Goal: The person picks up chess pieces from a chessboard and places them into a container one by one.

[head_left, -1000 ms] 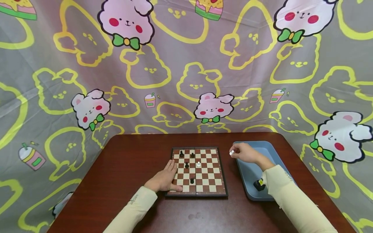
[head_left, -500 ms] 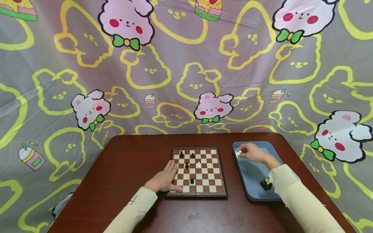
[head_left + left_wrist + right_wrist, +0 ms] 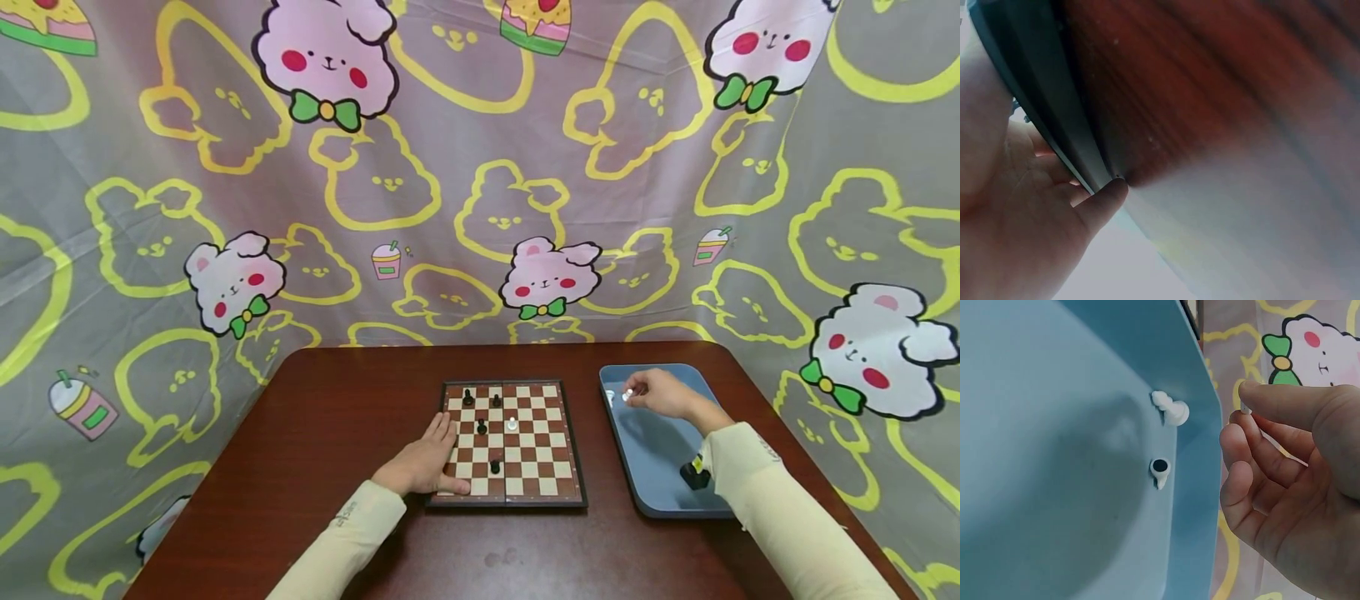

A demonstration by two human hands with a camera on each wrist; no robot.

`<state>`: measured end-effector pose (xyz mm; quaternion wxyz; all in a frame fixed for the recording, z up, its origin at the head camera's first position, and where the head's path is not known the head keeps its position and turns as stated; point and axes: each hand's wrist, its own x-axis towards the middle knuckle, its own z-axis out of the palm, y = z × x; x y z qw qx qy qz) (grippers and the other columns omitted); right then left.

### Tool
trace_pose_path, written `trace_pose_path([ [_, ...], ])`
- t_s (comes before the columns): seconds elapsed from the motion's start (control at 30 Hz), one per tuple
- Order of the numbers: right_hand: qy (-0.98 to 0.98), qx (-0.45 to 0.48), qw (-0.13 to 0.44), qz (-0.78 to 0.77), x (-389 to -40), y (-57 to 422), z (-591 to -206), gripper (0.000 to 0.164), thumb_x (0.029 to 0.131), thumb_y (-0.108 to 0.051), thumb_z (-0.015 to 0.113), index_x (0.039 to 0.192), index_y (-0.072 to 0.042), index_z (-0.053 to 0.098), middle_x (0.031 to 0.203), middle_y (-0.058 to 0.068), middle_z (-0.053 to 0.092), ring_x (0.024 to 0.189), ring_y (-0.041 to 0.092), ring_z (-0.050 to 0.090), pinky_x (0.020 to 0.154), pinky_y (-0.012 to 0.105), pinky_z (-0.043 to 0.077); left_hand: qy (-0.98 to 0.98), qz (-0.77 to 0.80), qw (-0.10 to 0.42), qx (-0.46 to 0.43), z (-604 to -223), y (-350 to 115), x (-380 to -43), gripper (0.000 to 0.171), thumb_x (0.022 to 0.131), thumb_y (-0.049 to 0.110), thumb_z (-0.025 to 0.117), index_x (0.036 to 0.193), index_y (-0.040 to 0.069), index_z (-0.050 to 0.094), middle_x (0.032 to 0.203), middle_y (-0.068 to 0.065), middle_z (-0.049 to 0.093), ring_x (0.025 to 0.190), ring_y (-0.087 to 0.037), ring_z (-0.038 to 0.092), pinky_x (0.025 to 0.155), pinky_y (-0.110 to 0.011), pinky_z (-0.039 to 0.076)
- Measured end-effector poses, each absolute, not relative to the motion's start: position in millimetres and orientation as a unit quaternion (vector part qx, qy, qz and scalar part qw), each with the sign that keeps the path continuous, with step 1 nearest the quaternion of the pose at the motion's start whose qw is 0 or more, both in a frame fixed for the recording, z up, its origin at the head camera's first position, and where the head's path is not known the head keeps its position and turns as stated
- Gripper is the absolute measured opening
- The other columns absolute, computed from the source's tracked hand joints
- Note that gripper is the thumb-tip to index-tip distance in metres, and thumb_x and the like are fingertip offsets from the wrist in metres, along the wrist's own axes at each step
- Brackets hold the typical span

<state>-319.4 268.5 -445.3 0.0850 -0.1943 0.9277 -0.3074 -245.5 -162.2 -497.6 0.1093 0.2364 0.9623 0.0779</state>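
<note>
- Patterned fabric [image 3: 465, 329] hangs behind and beside you, printed with rabbits and cups; below it lies a dark red-brown table [image 3: 352, 396], glossy at the near side.
- Your left hand [image 3: 420, 461] rests at the chessboard's left edge, fingers straight, thumb spread onto the near corner, holding no piece; a sideways push there could skew the board.
- Next comes the chessboard [image 3: 551, 467], flat, with a centre seam; four black pieces [image 3: 482, 427] stand left of that seam and one white piece [image 3: 512, 424] just right of it; a jolt from your left hand could topple them.
- Well right of your left hand sits the blue tray [image 3: 648, 450]; two loose white pieces lie in it by one wall, a taller one [image 3: 1175, 412] and a smaller one [image 3: 1160, 466] with its dark base showing; brushing fingers could roll either.
- Your right hand [image 3: 662, 393] is over the tray, thumb and fingertips pinched narrow on a small white item [image 3: 1245, 408], mostly hidden; so little grip could let it slip if the pinch loosens.
- Beside your right sleeve shows a black object [image 3: 694, 474] with a yellow mark; you cannot tell whether it touches the tray; if it hangs low, it could snag the rim.
</note>
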Motion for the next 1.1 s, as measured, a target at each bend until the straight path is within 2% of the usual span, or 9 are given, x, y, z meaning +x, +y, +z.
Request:
trace_pose_path([
  [0.33,0.936,-0.186,0.088,-0.285,-322,275,-453,0.013,0.086,-0.008,0.067,0.097,-0.001,0.068,0.082,-0.001,0.063,0.076,0.015,0.058,0.066,0.034,0.047,0.961,0.084,0.104,0.242,-495,-162,-242,0.116,0.071,0.069,0.063,0.147,-0.008,0.019,0.154,-0.025,0.006,0.142,-0.034,0.004,0.103,-0.041,0.035],
  [0.73,0.936,-0.190,0.085,-0.283,-320,280,-461,0.009,0.084,-0.005,0.068,0.092,-0.001,0.068,0.077,0.001,0.063,0.070,0.015,0.056,0.061,0.032,0.045,0.961,0.081,0.101,0.245,-497,-162,-245,0.117,0.071,0.070,0.062,0.147,-0.008,0.019,0.154,-0.025,0.006,0.142,-0.035,0.004,0.102,-0.040,0.036],
  [1.1,0.933,-0.187,0.097,-0.292,-318,284,-463,0.012,0.084,-0.006,0.068,0.095,0.000,0.068,0.080,0.003,0.064,0.071,0.014,0.055,0.062,0.032,0.045,0.960,0.080,0.106,0.247,-495,-162,-245,0.117,0.072,0.070,0.061,0.147,-0.008,0.018,0.154,-0.025,0.005,0.142,-0.035,0.003,0.102,-0.040,0.037],
])
